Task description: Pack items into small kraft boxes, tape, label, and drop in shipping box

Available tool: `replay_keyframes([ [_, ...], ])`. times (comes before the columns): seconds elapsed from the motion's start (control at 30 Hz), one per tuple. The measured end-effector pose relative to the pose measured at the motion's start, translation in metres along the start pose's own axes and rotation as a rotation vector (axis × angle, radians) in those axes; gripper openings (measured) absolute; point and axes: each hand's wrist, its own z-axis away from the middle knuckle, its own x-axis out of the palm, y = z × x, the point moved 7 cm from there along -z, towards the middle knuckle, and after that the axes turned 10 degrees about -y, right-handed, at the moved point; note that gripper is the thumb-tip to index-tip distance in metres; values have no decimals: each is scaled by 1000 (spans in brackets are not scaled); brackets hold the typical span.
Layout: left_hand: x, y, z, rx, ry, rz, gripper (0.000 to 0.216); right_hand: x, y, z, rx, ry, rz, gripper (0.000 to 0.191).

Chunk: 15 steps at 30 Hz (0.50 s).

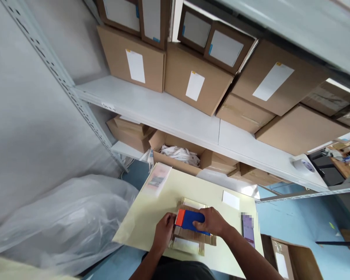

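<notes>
A flat blue box (189, 221) with an orange end lies over an opened brown cardboard carton (211, 240) on a pale yellow table. From the right, my right hand (211, 221) grips the blue box, thumb on top of it. My left hand (165, 230) is closed at the orange end, beside the carton's left edge. Its fingertips are partly hidden, so whether they pinch the box, the carton or something small cannot be made out. Clear tape shows on the carton's flaps.
On the table (134, 229) are a clear plastic sleeve (157, 179), a white card (231, 200) and a phone (248, 230). Shelves (175, 111) with cardboard boxes stand beyond. Wrapped plastic (72, 217) bulges at left; an open carton (303, 256) stands at lower right.
</notes>
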Motion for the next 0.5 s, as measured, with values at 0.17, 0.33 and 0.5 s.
replay_keyframes([
  [0.17,-8,-1,-12,-41,-71,-201,28,-3,-5,2,19,11,2,34],
  [0.33,-22,-13,-8,47,2,-295,24,-1,-6,3,26,50,-3,33],
  [0.5,10,-33,9,232,-100,-164,52,0,-7,1,22,98,-10,29],
])
